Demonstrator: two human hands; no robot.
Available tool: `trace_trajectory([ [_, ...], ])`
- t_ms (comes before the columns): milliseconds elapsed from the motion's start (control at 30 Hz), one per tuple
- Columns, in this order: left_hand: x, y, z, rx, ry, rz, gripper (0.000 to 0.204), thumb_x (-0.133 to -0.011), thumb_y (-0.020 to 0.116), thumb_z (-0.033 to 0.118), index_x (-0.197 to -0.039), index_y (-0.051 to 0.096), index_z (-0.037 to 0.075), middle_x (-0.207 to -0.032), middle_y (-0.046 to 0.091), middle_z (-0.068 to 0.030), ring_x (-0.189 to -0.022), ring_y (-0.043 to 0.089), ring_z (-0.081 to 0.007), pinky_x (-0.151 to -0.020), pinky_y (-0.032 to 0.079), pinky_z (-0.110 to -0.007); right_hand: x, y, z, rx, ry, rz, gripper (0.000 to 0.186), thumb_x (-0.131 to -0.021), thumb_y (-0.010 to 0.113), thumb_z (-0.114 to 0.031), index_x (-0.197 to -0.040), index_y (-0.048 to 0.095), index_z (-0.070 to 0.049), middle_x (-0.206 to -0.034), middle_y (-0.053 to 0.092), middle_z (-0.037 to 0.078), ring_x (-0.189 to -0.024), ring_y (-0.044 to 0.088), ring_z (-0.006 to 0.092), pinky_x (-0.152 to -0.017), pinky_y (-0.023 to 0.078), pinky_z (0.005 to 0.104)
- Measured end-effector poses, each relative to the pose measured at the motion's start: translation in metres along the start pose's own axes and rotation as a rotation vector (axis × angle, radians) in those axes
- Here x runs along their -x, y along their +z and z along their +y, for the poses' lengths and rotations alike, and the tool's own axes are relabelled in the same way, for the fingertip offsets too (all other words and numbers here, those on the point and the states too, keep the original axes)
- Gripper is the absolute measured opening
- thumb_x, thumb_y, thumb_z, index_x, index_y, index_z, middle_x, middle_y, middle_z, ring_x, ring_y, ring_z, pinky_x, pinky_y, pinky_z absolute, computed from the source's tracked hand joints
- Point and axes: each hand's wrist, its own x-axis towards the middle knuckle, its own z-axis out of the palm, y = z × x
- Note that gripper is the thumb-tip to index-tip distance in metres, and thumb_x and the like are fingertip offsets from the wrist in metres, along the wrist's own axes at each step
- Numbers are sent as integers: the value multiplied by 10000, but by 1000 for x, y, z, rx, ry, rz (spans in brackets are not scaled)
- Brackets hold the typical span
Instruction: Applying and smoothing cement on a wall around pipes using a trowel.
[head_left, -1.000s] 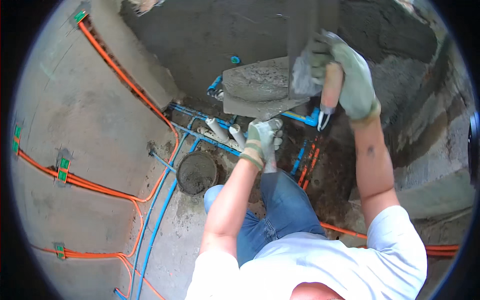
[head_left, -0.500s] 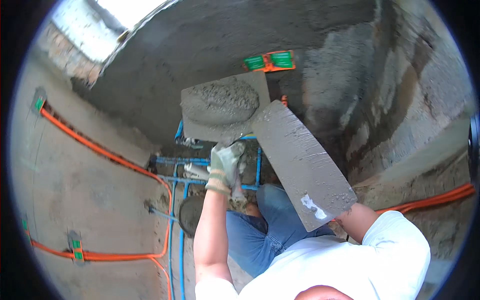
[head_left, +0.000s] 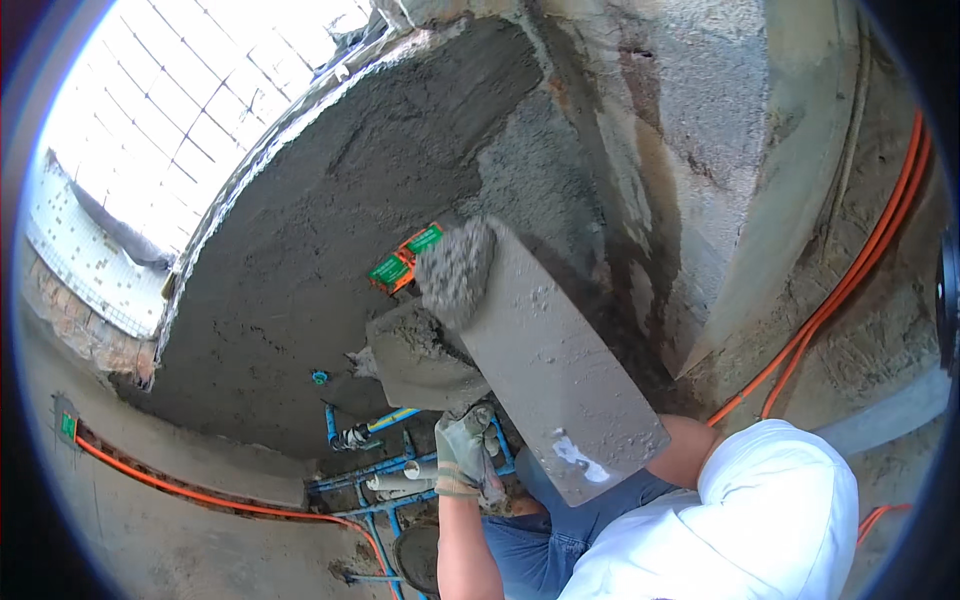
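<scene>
My gloved left hand (head_left: 463, 450) grips the handle of a mortar board (head_left: 425, 375), which bears dark wet mortar. Over the board's right side lies the long steel trowel (head_left: 545, 355), tilted, with a lump of grey mortar (head_left: 455, 268) on its far end. My right arm (head_left: 685, 450) runs in under the trowel's near end; that hand and its fingers are hidden behind the blade. Just beyond the trowel's tip is an orange and green electrical box (head_left: 405, 255) in the dark plastered wall (head_left: 280, 310).
Blue water pipes (head_left: 390, 515) and short white pipes (head_left: 395, 482) run low below the board, beside a round bucket (head_left: 415, 560). Orange conduits run along the left wall (head_left: 190, 495) and right side (head_left: 830, 310). A bright grid-covered opening (head_left: 200, 90) is at upper left, a rough corner (head_left: 610, 200) at right.
The view has swung up toward the window and wall. The trowel, crossing beside the board half a second ago, now carries a mortar lump on its far end; less mortar shows on the board.
</scene>
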Motion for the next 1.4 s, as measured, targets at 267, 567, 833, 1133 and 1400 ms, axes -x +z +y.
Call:
trace_trajectory([
  [267,8,-15,-5,66,-145,27,136,-830,607,171,-902,605,55,-625,569,-40,-506,553,-158,-456,452,-293,-62,41,-20,86,-74,10,322,-901,512,-304,-1135,564,-89,-859,633,67,-666,617,203,-591,527,386],
  [567,11,-19,-21,242,-140,88,114,-823,596,127,-916,579,63,-613,524,-11,-462,480,-118,-399,393,-247,-245,70,-56,1429,-862,220,362,-792,609,-274,-1018,625,9,-879,677,179,-828,661,314,-752,509,363],
  [833,-1,-12,-35,324,-141,11,91,-828,590,121,-904,584,72,-617,521,-5,-466,476,-115,-415,398,-245,-235,85,-33,1554,-727,242,369,-787,597,-277,-1029,606,1,-926,660,208,-907,631,373,-781,495,413],
  [1133,-2,6,-22,323,-152,-93,187,-794,676,137,-932,633,19,-689,576,-9,-513,506,-113,-430,407,-242,-240,65,-67,1899,-882,194,263,-780,587,-253,-957,609,-60,-866,666,174,-842,638,364,-718,504,435],
  [1400,3,-12,-44,314,-201,-54,226,-791,671,100,-1003,608,54,-725,583,-5,-523,519,-118,-434,422,-247,-245,36,-107,1849,-1148,390,295,-785,563,-273,-937,623,-28,-854,649,232,-824,631,405,-730,503,471],
])
